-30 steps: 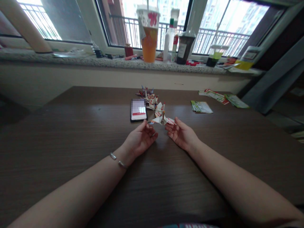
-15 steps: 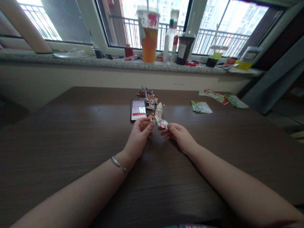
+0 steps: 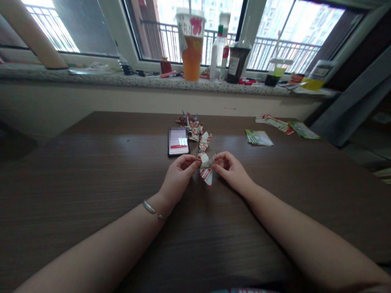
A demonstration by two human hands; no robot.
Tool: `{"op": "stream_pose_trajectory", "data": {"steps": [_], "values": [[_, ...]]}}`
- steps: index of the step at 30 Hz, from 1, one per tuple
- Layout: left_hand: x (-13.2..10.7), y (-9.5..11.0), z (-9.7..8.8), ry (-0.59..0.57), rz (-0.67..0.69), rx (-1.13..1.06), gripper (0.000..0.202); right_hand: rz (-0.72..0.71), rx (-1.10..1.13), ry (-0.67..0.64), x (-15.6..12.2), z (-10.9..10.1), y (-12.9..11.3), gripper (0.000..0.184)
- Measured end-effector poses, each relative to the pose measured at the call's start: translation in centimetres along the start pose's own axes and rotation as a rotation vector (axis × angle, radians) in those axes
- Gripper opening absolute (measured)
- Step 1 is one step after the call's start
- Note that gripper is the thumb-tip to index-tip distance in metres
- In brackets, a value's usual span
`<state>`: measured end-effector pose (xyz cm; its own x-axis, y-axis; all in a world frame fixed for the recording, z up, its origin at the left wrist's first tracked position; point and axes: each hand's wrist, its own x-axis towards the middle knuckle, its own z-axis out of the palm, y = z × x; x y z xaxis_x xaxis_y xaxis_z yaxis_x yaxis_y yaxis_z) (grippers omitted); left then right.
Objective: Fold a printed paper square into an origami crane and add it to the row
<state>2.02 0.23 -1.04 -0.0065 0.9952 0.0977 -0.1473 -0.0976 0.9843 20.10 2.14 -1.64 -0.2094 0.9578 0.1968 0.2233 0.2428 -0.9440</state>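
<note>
A folded paper figure (image 3: 205, 163), white with red stripes and pointed tips, is between my hands above the table. The thumb and fingers of my left hand (image 3: 182, 169) pinch its left side. On the other side, my right hand (image 3: 231, 169) pinches a pale tip of it. One striped point hangs down toward me. Just beyond, another white-and-red folded paper figure (image 3: 205, 139) lies in a row with several similar ones, the farthest in darker red and blue paper. A phone (image 3: 179, 150) with a lit screen rests left of the row.
Green-and-white packets (image 3: 259, 137) and a long red-and-green wrapper (image 3: 279, 124) lie at the table's back right. Along the windowsill (image 3: 146, 81) stand a large cup of orange drink (image 3: 192, 57), a clear bottle (image 3: 216, 57), a dark drink cup (image 3: 237, 63) and small items.
The held paper figure has turned and come slightly nearer, so a striped point now hangs toward me. My right hand has shifted its pinch to a pale tip; my left hand moved slightly right.
</note>
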Motion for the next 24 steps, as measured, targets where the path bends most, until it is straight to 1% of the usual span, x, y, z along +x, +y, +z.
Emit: {"op": "stream_pose_trajectory", "data": {"steps": [3,5,8,10,13,15,18,21,24], "values": [[0.1,-0.1,0.1,-0.08,-0.018,0.018,0.022,0.001,-0.023,-0.056,0.0,0.2,0.2,0.025],[0.1,-0.3,0.0,-0.101,-0.012,0.041,0.023,-0.015,-0.08,-0.057,0.0,0.1,0.3,0.021],[0.2,-0.5,-0.2,-0.065,0.004,0.094,0.024,-0.038,-0.158,0.012,0.3,-0.2,0.6,0.021],[0.2,-0.5,-0.3,-0.032,-0.002,0.129,0.024,-0.056,-0.228,0.088,0.6,-0.7,1.0,0.019],[0.1,-0.3,-0.4,-0.014,-0.039,0.133,0.021,-0.137,-0.381,0.154,1.1,-1.6,1.5,0.019],[0.1,-0.1,-0.4,-0.008,-0.049,0.129,0.02,-0.116,-0.431,0.193,1.4,-2.0,1.9,0.02],[0.0,0.0,-0.3,0.0,-0.043,0.132,0.02,-0.042,-0.452,0.195,1.8,-2.2,2.3,0.021],[-0.1,0.0,-0.3,0.004,-0.043,0.132,0.021,-0.012,-0.487,0.2,2.1,-1.9,2.4,0.021],[-0.2,0.1,-0.4,0.001,-0.049,0.125,0.021,0.011,-0.547,0.201,2.3,-1.4,1.9,0.021]]}}
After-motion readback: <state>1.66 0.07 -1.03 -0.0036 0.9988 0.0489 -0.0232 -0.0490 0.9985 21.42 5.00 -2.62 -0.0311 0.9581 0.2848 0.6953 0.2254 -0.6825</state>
